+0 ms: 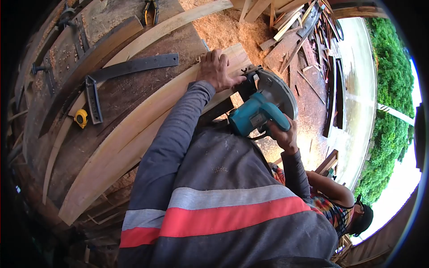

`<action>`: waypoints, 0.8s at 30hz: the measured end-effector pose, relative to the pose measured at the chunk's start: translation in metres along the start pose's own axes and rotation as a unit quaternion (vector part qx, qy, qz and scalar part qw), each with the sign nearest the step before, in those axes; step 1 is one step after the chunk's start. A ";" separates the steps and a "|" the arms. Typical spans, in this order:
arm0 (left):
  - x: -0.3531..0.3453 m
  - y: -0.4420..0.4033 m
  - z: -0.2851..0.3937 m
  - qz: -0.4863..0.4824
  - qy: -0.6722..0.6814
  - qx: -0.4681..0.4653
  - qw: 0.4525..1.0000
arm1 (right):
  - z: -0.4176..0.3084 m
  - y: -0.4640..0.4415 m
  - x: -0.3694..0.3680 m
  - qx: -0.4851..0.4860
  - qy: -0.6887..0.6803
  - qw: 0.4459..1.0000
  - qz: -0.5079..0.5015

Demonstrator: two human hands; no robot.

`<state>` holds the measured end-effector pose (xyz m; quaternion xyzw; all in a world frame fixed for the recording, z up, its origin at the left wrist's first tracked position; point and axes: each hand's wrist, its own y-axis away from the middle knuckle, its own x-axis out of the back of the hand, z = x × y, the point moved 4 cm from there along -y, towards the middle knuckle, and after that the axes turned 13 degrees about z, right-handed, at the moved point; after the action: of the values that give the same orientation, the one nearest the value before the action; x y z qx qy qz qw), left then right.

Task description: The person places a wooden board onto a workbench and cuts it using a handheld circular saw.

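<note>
My left hand (219, 71) rests on a pale wooden board (129, 134) near its far end. Its fingers curl over the wood and its thumb reaches toward the saw. In my right hand (286, 136) is the rear handle of a teal circular saw (252, 115). The saw's round grey guard (283, 91) faces away from me. Its base lies close beside the board's end; whether the blade touches the wood is hidden. A dark metal square (138, 67) and a yellow tape measure (81, 118) lie left of the board.
Curved wooden strips (167, 26) and orange-handled pliers (151, 12) lie on the worktable (134, 96). Sawdust (223, 27) covers the ground ahead, with piled wood scraps (308, 27) beyond. Another person (333, 192) is close on my right.
</note>
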<state>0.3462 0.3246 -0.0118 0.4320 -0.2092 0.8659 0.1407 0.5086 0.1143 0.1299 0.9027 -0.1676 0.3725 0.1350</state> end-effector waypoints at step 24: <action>0.012 0.000 0.002 -0.034 0.033 0.017 0.999 | -0.004 0.003 -0.008 -0.098 -0.031 0.994 0.025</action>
<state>0.3405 0.3239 -0.0006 0.4126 -0.1747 0.8778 0.1695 0.4996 0.1143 0.1276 0.8917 -0.2299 0.3299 0.2079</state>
